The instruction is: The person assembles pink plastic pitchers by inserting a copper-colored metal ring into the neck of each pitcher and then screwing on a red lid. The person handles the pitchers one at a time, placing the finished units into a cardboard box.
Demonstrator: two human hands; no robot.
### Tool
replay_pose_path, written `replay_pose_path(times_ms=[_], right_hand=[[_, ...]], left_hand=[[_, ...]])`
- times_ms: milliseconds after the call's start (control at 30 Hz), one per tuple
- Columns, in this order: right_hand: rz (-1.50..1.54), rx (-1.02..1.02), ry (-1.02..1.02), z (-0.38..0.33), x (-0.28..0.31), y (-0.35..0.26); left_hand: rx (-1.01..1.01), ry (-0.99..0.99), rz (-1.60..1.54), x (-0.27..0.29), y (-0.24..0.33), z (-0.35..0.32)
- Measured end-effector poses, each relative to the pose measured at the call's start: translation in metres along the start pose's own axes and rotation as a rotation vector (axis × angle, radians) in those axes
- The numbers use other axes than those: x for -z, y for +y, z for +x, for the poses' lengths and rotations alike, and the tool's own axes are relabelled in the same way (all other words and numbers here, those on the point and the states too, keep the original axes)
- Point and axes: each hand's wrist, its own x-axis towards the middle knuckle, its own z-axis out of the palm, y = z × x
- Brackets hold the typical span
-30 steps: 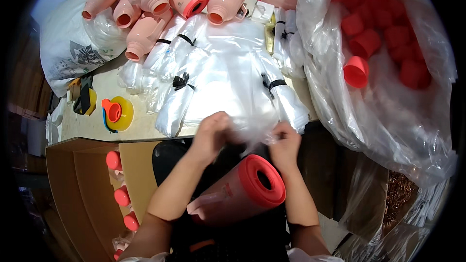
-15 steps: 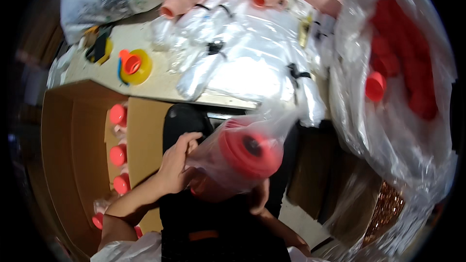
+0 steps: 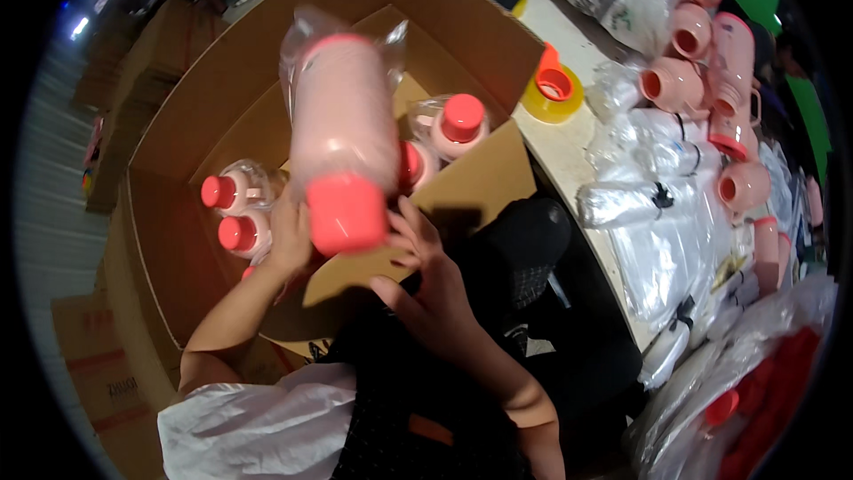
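A pink thermos bottle (image 3: 345, 124) with a coral-red cap (image 3: 347, 213), wrapped in a clear plastic bag, is tilted over the open cardboard box (image 3: 191, 116), cap end toward me. My left hand (image 3: 291, 236) grips it low on its left side, by the cap; part of those fingers is hidden behind it. To the right of the cap is my right hand (image 3: 425, 274), fingers spread and holding nothing. Inside the box stand more bagged bottles with the same caps, including one at the right (image 3: 460, 124) and one at the left (image 3: 233, 190).
An inner cardboard flap (image 3: 480, 187) leans between the box and my legs. On the table to the right lie a yellow tape roll (image 3: 553, 100), stacked clear plastic bags (image 3: 662, 253) and several uncapped pink bottles (image 3: 673, 84). A plastic sack of red parts (image 3: 769, 400) stands at lower right.
My view has swung left toward the box. The bagged bottle has moved from my lap to over the box, its cap end now toward me. My right hand has come off it.
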Motion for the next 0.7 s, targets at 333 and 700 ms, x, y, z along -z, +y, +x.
replay_pose_path(times_ms=[333, 700], right_hand=[[0.063, -0.371, 0.42, -0.082, 0.068, 0.058], [-0.198, 0.075, 1.338, 0.007, 0.406, 0.036]], left_hand=[[1.028, -0.305, -0.238, 0.02, -0.229, -0.035], [0.58, -0.452, 1.017, 0.065, -0.294, -0.07]])
